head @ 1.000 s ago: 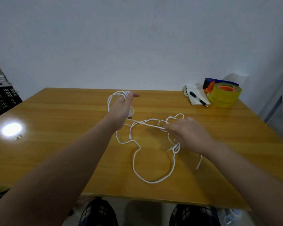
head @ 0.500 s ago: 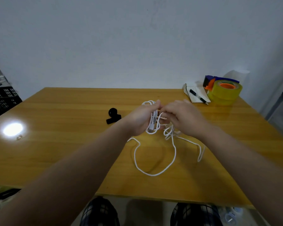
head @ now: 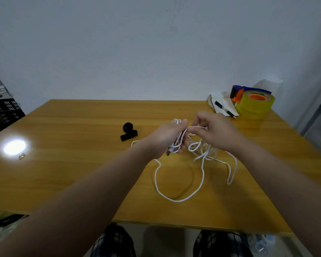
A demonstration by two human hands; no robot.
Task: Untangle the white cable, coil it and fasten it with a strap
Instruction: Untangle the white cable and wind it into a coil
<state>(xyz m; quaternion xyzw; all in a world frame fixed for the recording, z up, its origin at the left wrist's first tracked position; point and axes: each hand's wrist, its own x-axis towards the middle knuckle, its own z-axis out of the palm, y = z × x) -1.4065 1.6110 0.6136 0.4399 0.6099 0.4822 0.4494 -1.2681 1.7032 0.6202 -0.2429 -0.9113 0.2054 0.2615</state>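
Above the middle of the wooden worktop [head: 72,173], the left hand [head: 165,138] has its grip closed round a bundle of several turns of the white cable [head: 174,199]. One plug end of the cable pokes out below the fist. Just beside it, the right hand [head: 217,132] pinches a single strand between thumb and forefinger, so that grip is also closed on the cable. A short stretch of cable runs between the two hands. The rest hangs in a loose tangle under the right hand and lies on the worktop in one wide loop toward the near edge, with a narrower loop to its right.

The black strap [head: 128,131] lies on the worktop to the left of the hands, apart from the cable. At the far right corner are a notebook [head: 227,105] with a pen [head: 223,109] on it, and just beside them a tape dispenser [head: 254,104] with a yellow roll.
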